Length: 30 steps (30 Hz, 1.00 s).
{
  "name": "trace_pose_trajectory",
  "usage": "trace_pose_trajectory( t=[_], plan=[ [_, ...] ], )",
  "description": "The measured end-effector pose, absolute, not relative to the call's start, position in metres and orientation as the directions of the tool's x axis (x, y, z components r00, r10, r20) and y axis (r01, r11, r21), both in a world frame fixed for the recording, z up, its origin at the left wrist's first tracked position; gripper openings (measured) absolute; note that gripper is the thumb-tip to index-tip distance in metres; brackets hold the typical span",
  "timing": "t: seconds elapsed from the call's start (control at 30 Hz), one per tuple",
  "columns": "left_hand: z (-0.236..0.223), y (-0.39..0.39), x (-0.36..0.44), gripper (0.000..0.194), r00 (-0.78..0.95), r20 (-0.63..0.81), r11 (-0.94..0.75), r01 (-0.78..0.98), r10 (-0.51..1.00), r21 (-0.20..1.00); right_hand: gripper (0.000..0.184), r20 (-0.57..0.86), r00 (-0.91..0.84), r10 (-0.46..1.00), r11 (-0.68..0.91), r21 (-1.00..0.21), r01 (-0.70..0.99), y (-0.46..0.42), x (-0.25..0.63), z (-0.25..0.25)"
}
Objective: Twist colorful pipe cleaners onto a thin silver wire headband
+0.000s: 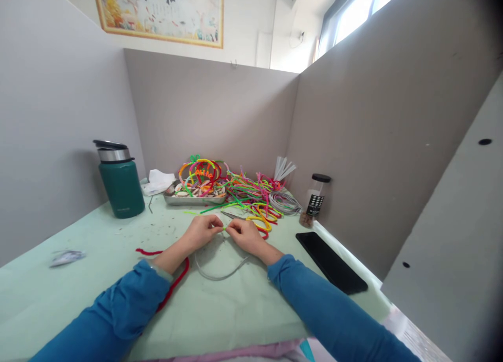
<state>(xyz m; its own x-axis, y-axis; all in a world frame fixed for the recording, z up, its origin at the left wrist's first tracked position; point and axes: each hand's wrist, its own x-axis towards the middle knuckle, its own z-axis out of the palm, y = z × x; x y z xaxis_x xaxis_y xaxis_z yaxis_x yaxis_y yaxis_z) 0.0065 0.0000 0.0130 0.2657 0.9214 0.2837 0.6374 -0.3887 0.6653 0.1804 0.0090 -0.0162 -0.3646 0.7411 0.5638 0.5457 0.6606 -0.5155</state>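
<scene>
My left hand (202, 232) and my right hand (247, 235) meet fingertip to fingertip above the table. Both are closed in a pinch on a tiny bright green bit of pipe cleaner (224, 228), mostly hidden by the fingers. Below them a thin grey wire (220, 278) curves in an open arc; I cannot tell whether its ends touch the hands. Under my left wrist runs a red pipe cleaner (178, 283), partly covered by the sleeve. Scissors (264, 223) with yellow and red handles lie just beyond my right hand, blades pointing left.
Behind the hands stand a metal tray (196, 200) of small pieces and bent pipe-cleaner rings, a heap of coloured pipe cleaners (251, 189) and a grey wire coil (286, 202). A green bottle (121, 186) is left; a clear jar (314, 200) and black phone (332, 262) are right.
</scene>
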Motion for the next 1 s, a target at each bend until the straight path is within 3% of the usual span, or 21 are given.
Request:
trace_pose_trajectory(
  t=[0.43,1.0],
  plan=[
    [0.0147,0.0023,0.0042,0.028,0.322,0.353,-0.468,0.728,0.878,0.500,0.019,0.572,-0.357,0.739,0.660,-0.508,0.553,0.0104,0.1804,-0.0177],
    [0.0188,-0.0015,0.0060,0.027,0.324,0.319,-0.447,0.754,0.891,0.482,0.018,0.570,-0.368,0.735,0.666,-0.503,0.551,0.0109,0.1807,-0.0183]
  ],
)
